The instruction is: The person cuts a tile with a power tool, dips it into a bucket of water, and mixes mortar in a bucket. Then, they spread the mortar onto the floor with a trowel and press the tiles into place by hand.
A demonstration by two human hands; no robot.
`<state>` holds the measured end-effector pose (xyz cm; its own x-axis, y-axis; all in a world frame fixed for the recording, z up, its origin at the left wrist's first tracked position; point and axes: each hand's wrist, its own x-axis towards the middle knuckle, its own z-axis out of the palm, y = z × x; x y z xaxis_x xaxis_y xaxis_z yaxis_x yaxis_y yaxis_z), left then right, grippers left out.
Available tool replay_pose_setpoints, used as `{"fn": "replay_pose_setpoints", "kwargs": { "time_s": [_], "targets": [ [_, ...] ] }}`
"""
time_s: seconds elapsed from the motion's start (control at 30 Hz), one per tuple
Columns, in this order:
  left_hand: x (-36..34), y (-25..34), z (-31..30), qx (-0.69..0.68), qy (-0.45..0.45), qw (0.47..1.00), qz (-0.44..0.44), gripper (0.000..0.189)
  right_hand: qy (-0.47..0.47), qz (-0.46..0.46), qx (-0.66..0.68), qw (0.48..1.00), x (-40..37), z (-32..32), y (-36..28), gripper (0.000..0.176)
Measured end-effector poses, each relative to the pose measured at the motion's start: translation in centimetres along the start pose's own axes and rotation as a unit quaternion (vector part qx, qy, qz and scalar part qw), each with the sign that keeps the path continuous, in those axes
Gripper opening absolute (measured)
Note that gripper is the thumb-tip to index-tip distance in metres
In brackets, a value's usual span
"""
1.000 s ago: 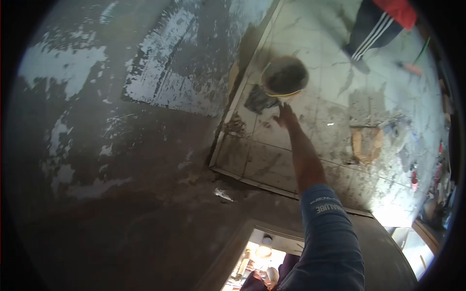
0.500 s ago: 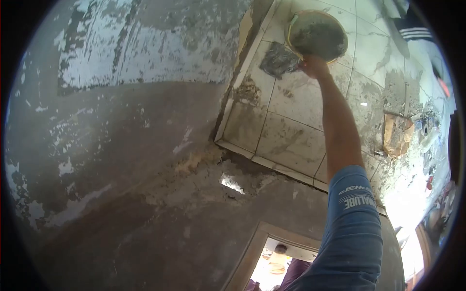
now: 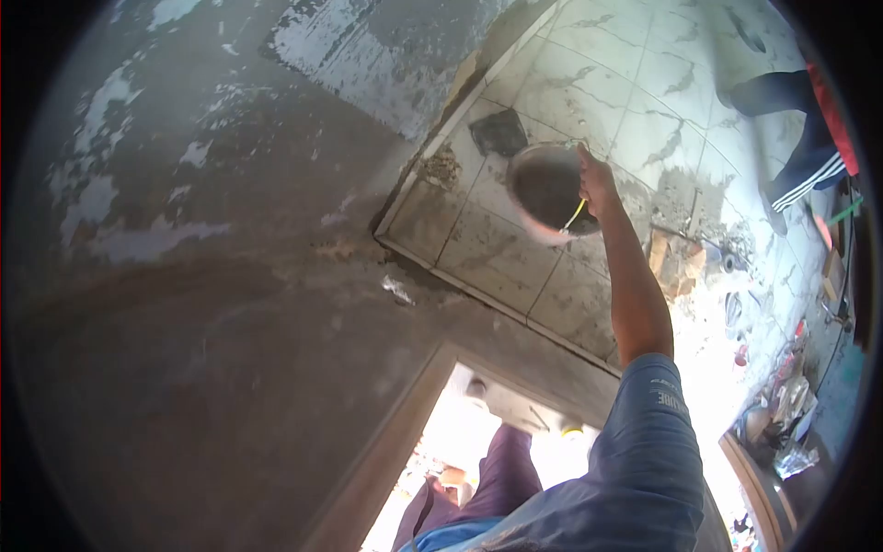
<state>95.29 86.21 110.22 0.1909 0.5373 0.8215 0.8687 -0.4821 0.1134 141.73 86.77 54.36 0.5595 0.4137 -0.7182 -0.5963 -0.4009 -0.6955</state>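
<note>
My right hand (image 3: 598,184) is closed around the handle of a round bucket (image 3: 533,207), its fingers wrapped near a yellow stretch of the handle. The bucket looks dark inside and has a reddish lower edge, slightly blurred. In this view it overlaps the marbled white floor tiles (image 3: 497,235). Just beyond it, a dark flat square piece (image 3: 498,132) lies on the tiles. My right arm is stretched out in a blue sleeve. My left hand is out of the picture.
A grey, patchily plastered wall (image 3: 202,304) fills the left side. Below is a bright framed opening (image 3: 441,405). At the right stands a person in dark striped trousers (image 3: 814,156). Torn brown cardboard (image 3: 676,262) and assorted clutter (image 3: 782,414) lie on the right side.
My right hand and the bucket have come nearer to my body, and the bucket's mouth is turned differently. The view has shifted, showing more of my legs and the other person.
</note>
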Motion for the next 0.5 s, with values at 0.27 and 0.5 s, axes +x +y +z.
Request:
{"fn": "replay_pose_setpoints", "kwargs": {
  "time_s": [0.27,0.5],
  "targets": [
    [-0.1,1.3,-7.9,-0.128,0.010,0.992,-0.006,0.052,-0.301,-0.101,0.217,0.923,-37.4,-4.0,-10.2,0.031],
    [-6.4,-2.1,-14.9,-0.482,0.085,0.868,-0.088,0.068,-0.413,-0.303,0.153,0.845,-66.9,-6.5,-6.1,0.028]
  ]
}}
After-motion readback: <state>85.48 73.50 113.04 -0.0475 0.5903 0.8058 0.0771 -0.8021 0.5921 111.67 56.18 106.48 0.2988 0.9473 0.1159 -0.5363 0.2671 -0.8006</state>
